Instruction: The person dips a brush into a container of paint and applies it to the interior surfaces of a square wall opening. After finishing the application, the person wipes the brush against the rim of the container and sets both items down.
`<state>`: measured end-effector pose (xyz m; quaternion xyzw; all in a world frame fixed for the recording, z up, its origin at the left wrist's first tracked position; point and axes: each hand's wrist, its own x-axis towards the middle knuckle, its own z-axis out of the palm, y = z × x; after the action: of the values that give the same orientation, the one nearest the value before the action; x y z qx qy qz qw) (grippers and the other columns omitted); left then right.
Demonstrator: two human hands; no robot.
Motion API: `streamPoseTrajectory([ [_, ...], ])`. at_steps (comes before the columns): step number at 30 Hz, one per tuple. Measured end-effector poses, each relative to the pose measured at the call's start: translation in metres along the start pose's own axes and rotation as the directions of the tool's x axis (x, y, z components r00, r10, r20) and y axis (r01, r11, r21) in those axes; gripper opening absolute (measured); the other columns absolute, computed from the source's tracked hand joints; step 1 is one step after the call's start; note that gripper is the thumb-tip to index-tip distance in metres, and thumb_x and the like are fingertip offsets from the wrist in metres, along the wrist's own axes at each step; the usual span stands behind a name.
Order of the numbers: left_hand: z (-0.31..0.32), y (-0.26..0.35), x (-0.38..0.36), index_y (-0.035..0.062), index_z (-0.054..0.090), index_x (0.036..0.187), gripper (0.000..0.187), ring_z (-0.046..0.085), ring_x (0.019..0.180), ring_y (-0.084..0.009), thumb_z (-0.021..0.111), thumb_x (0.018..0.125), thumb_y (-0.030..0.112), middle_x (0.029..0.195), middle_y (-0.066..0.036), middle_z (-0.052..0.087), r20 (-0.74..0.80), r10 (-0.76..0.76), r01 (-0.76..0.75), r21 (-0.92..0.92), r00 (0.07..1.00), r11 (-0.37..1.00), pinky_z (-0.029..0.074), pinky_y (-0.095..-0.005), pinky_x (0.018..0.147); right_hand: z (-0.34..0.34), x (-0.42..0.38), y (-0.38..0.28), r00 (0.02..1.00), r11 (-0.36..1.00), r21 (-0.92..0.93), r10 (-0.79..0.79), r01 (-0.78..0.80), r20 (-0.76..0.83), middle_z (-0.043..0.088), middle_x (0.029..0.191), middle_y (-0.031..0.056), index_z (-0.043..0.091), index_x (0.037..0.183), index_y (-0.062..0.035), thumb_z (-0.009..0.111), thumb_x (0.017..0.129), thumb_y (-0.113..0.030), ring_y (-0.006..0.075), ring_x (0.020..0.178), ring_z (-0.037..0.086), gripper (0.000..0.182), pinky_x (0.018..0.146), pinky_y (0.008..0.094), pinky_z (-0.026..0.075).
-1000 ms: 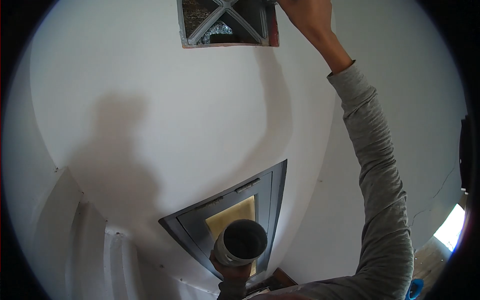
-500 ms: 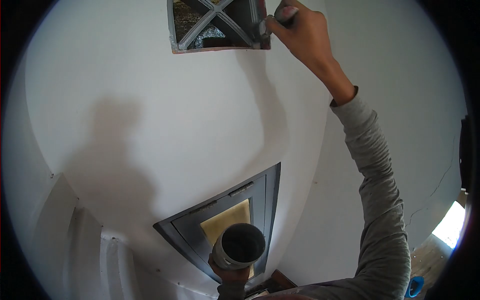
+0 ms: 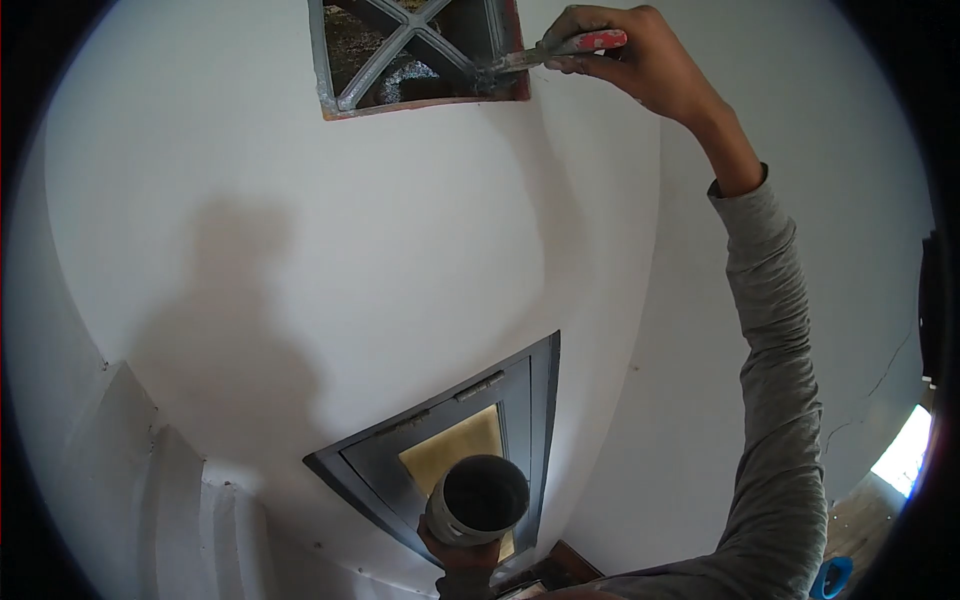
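High up, my right hand grips a paintbrush with a red, paint-smeared handle. Its bristles touch the lower right corner of a grey window frame with crossed bars, set in the white wall. At the bottom, my left hand is wrapped around a round paint pot, which hangs below me with its mouth upward. The inside of the pot looks dark grey; how much paint it holds is hard to make out.
Behind the pot is a grey door with a yellowish panel. White ledges stand out at the lower left. A cracked white wall runs along the right. A blue object lies on the floor at the lower right.
My right hand has shifted right and slightly down, and its brush now shows side-on with the bristles at the frame corner. My left hand still holds the pot in nearly the same place.
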<state>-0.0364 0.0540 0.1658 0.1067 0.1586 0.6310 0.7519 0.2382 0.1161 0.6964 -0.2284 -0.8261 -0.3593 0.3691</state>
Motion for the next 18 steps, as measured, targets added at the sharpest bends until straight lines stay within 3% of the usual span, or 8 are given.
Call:
streamPoseTrajectory([
  [1, 0.001, -0.001, 0.001, 0.0323, 0.056, 0.138, 0.066, 0.057, 0.127, -0.0309, 0.040, 0.089, 0.074, 0.139, -0.003, 0.058, 0.003, -0.009, 0.009, -0.007, 1.000, 1.000, 0.050, -0.0621, 0.087, 0.000, 0.003, 0.001, 0.998, 0.998, 0.018, -0.059, 0.059, 0.005, 0.069, 0.079, 0.0047, 0.067, 0.094, -0.0021, 0.077, 0.087, -0.005, 0.0128, 0.070, 0.063, 0.013, 0.066, 0.0306, 0.052],
  [4, 0.005, -0.004, 0.000, 0.0324, 0.056, 0.138, 0.067, 0.056, 0.129, -0.0307, 0.039, 0.089, 0.075, 0.139, -0.003, 0.058, 0.027, -0.018, 0.017, 0.024, 0.999, 1.000, 0.049, -0.0632, 0.091, -0.001, 0.012, -0.003, 0.986, 0.981, -0.196, 0.037, -0.005, 0.163, 0.065, 0.075, 0.0045, 0.064, 0.092, -0.0014, 0.075, 0.086, -0.002, 0.0140, 0.066, 0.058, 0.012, 0.066, 0.0327, 0.052],
  [7, 0.003, -0.007, 0.000, 0.0328, 0.056, 0.139, 0.068, 0.055, 0.131, -0.0306, 0.038, 0.089, 0.075, 0.141, -0.003, 0.058, 0.002, 0.000, 0.000, 0.079, 1.000, 0.997, 0.047, -0.0635, 0.095, -0.010, 0.016, -0.020, 0.985, 0.986, -0.119, 0.129, -0.116, 0.113, 0.059, 0.070, 0.0053, 0.060, 0.088, -0.0002, 0.073, 0.085, -0.002, 0.0150, 0.063, 0.053, 0.013, 0.064, 0.0348, 0.050],
  [10, 0.012, -0.009, -0.002, 0.0327, 0.056, 0.140, 0.068, 0.054, 0.133, -0.0306, 0.038, 0.089, 0.074, 0.141, -0.003, 0.058, 0.011, 0.012, -0.013, 0.090, 1.000, 0.996, 0.047, -0.0633, 0.097, -0.007, 0.012, -0.015, 0.987, 0.990, -0.104, 0.104, -0.092, 0.121, 0.059, 0.069, 0.0074, 0.059, 0.085, 0.0005, 0.072, 0.084, -0.002, 0.0167, 0.063, 0.053, 0.014, 0.063, 0.0361, 0.048],
  [13, 0.009, -0.013, 0.002, 0.0323, 0.055, 0.141, 0.069, 0.053, 0.134, -0.0305, 0.037, 0.090, 0.074, 0.142, -0.003, 0.058, 0.011, 0.004, -0.005, 0.108, 1.000, 0.994, 0.046, -0.0630, 0.099, -0.007, 0.017, -0.015, 0.989, 0.960, -0.277, 0.065, -0.025, 0.136, 0.059, 0.070, 0.0090, 0.057, 0.083, -0.0003, 0.073, 0.083, -0.003, 0.0189, 0.062, 0.054, 0.016, 0.061, 0.0373, 0.047],
  [18, 0.006, -0.017, 0.003, 0.0318, 0.054, 0.142, 0.071, 0.052, 0.135, -0.0309, 0.035, 0.090, 0.075, 0.144, -0.004, 0.056, 0.038, -0.015, 0.011, 0.089, 0.999, 0.996, 0.043, -0.0629, 0.103, -0.017, 0.033, -0.029, 0.989, 0.964, -0.264, 0.068, -0.031, 0.133, 0.057, 0.067, 0.0108, 0.057, 0.082, -0.0004, 0.072, 0.083, -0.005, 0.0227, 0.062, 0.055, 0.016, 0.063, 0.0385, 0.047],
])
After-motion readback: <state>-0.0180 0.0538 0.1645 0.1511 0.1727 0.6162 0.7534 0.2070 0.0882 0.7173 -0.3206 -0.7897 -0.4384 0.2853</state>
